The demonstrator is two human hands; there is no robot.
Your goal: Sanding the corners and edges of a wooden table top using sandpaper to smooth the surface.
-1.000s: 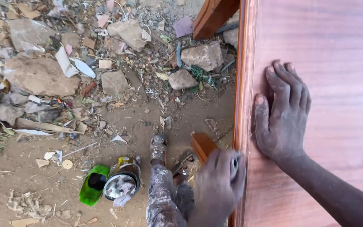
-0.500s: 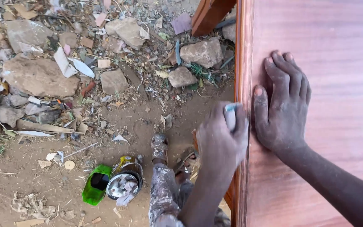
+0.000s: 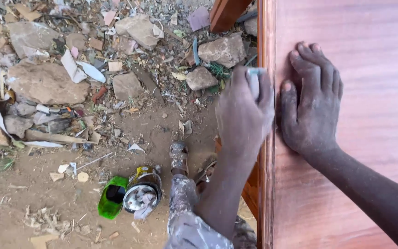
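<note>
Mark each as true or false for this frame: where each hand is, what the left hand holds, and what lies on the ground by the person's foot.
1. The right hand lies flat on the reddish wooden panel. True.
2. The left hand is empty. False: it grips a small pale pad pressed against the panel's edge.
3. An open tin can stands on the dirt beside a green container. True.
4. The two hands overlap on top of the panel. False: they are apart, the left at the edge and the right on the face.
5. The ground is swept bare. False: stones and scraps litter it.
</note>
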